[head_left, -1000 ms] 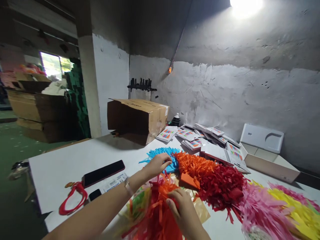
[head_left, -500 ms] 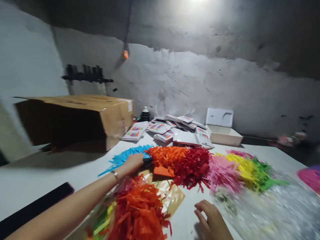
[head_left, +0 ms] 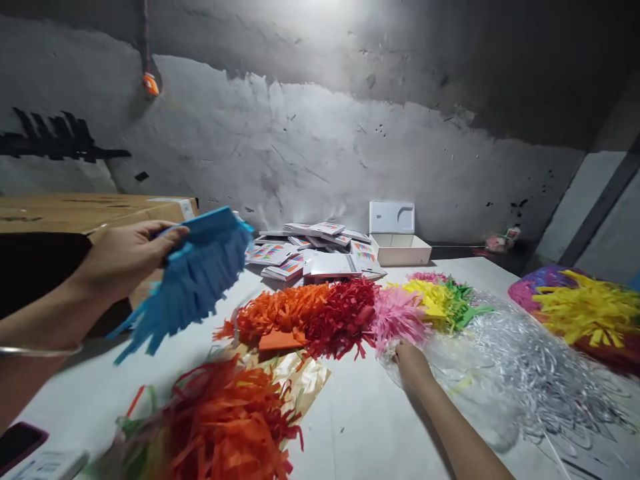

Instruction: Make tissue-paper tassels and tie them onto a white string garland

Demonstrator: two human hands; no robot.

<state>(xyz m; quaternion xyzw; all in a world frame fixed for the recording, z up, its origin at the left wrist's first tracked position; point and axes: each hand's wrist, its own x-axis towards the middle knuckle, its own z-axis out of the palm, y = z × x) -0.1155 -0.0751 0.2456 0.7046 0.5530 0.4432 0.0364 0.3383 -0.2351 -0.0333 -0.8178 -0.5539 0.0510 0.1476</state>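
Observation:
My left hand (head_left: 135, 257) is raised at the left, its thumb and fingers pinching the plain top edge of a blue paper fringe (head_left: 203, 267). The cut strips of the fringe hang down over the table. My right hand (head_left: 413, 367) reaches to the table just in front of a pink paper fringe (head_left: 397, 313). Its fingers are closed at a small whitish bundle (head_left: 391, 353) by the edge of a clear plastic bag (head_left: 460, 380); the fingertips are partly hidden.
Orange (head_left: 285, 307), dark red (head_left: 340, 313) and yellow (head_left: 430, 297) fringes lie in a row. An orange-red pile (head_left: 230, 420) is in front. Flat printed packs (head_left: 320, 250), an open white box (head_left: 403, 250), a cardboard carton (head_left: 130, 210), silver strands (head_left: 540, 367) and a phone (head_left: 20, 443) surround them.
My left hand has lifted the blue fringe off the table, up and to the left. My right hand has moved forward to the whitish bundle. The view has turned right.

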